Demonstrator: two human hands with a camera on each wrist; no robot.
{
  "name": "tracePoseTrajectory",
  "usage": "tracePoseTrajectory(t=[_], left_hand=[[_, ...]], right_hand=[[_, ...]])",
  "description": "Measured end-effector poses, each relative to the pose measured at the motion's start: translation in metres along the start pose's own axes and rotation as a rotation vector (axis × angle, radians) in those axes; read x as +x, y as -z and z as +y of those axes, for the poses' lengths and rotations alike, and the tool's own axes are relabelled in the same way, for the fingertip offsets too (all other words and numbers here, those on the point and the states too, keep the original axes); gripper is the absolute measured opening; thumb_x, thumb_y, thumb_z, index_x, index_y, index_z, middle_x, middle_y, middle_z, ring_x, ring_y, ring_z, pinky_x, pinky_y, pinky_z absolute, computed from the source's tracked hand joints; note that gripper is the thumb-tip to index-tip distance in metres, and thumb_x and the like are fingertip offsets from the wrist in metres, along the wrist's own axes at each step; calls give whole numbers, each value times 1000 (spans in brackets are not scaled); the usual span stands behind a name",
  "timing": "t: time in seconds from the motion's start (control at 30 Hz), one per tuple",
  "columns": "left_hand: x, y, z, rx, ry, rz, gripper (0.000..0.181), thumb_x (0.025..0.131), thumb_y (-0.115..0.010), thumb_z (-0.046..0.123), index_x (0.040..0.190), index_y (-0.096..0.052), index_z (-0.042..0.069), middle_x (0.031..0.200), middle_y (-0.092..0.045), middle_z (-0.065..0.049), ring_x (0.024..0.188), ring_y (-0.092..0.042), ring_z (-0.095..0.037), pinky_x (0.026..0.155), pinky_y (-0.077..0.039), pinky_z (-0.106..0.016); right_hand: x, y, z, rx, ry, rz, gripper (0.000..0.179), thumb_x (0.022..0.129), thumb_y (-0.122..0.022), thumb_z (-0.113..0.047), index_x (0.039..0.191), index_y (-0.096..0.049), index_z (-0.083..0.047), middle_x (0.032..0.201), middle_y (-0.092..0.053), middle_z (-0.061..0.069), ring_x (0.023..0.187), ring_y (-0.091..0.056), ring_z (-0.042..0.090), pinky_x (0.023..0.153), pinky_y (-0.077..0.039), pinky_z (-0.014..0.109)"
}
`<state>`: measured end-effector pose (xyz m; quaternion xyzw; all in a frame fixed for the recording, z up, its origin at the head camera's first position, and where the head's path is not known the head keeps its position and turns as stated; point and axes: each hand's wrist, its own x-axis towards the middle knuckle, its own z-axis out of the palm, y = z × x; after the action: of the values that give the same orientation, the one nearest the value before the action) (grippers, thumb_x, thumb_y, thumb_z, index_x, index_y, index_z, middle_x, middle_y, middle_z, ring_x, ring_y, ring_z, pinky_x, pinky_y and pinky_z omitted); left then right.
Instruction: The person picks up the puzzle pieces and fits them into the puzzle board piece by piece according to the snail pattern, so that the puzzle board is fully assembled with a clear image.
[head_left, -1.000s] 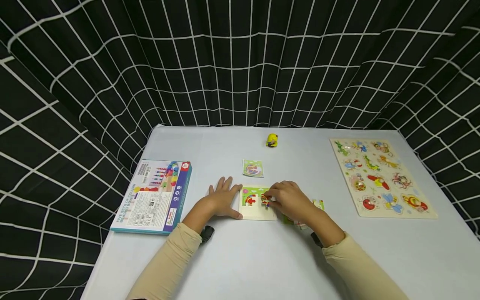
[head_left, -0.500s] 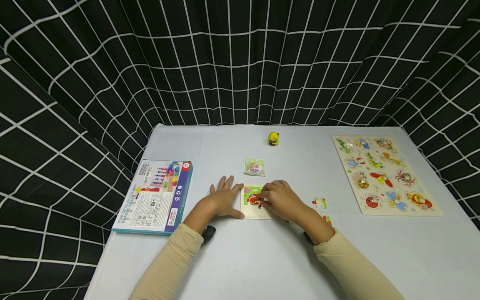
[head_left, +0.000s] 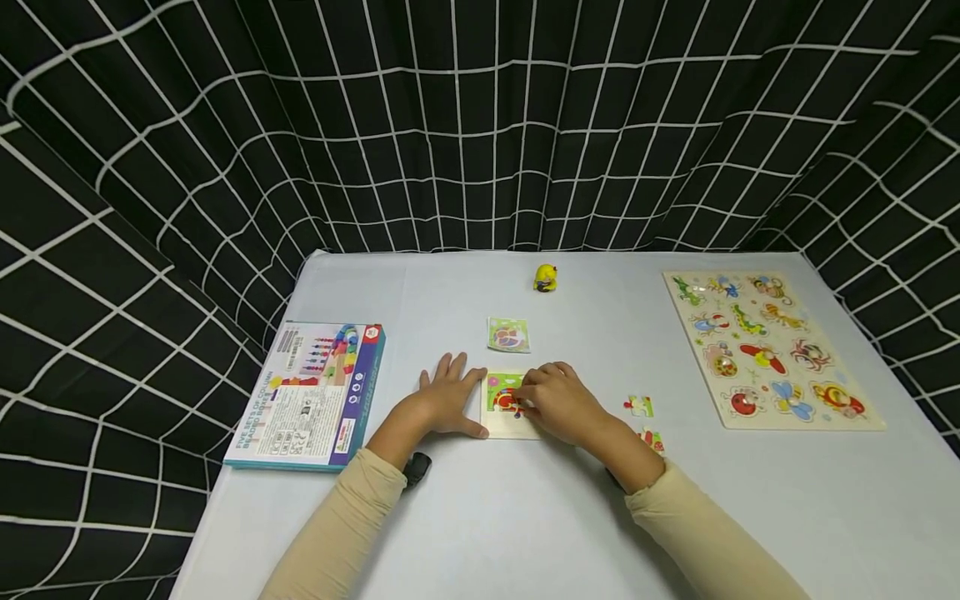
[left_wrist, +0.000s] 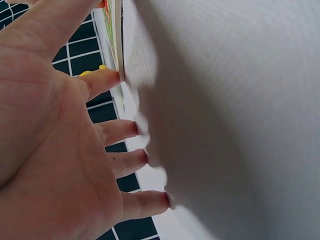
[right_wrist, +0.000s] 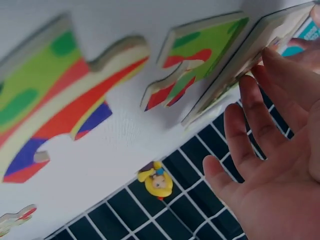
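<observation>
A small wooden puzzle tray lies in the middle of the table, its upper left filled with green and red jigsaw pieces. My left hand rests beside it with fingers spread, thumb and index finger at its left edge. Over the tray, my right hand pinches a small jigsaw piece against the inside, next to the red part; the fingers cover most of it. Loose jigsaw pieces lie to the right of that hand. In the right wrist view, one large green, red and blue piece shows up close.
Behind the tray is a small picture card, and farther back stands a yellow toy figure. A boxed bead set lies at left. On the right is a large insect puzzle board. A black gridded curtain surrounds the table.
My right hand has moved left, bringing the jigsaw piece from the tray's right side to beside the red part. Loose pieces at right came into sight. My left hand stays put.
</observation>
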<state>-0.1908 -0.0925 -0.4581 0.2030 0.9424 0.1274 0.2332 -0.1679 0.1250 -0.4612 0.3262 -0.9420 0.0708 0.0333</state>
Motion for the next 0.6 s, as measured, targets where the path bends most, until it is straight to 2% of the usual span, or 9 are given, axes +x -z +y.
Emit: tracePoseTrajectory(t=[0.13, 0.27, 0.43, 0.6], left_hand=[[1, -1, 0, -2, 3, 3, 101, 72, -80, 53, 153, -29, 18, 162, -8, -19, 148, -1, -42, 110, -14, -70], [2, -2, 1, -12, 4, 12, 101, 72, -81, 52, 153, -30, 19, 162, -9, -18, 148, -2, -42, 110, -13, -70], [2, 0, 3, -31, 8, 7, 102, 71, -82, 50, 153, -30, 18, 161, -8, -19, 148, -1, -42, 110, -12, -70], [0, 0, 2, -32, 11, 5, 102, 71, -83, 49, 152, -31, 16, 161, -8, -20, 148, -1, -43, 109, -12, -71]], right_hand=[[-7, 6, 5, 83, 8, -25, 23, 84, -75, -17, 107, -74, -16, 106, -69, 0, 108, -60, 26, 99, -41, 51], [-23, 15, 20, 149, -29, -29, 27, 84, -76, -19, 111, -73, -12, 112, -70, 4, 114, -60, 27, 101, -40, 55], [-52, 24, 51, 132, -127, 7, 29, 84, -76, -17, 111, -72, -9, 114, -69, 8, 115, -58, 32, 102, -38, 57], [-82, 33, 78, 83, -217, 3, 31, 80, -79, -14, 110, -72, -8, 113, -69, 11, 112, -59, 37, 99, -38, 59]])
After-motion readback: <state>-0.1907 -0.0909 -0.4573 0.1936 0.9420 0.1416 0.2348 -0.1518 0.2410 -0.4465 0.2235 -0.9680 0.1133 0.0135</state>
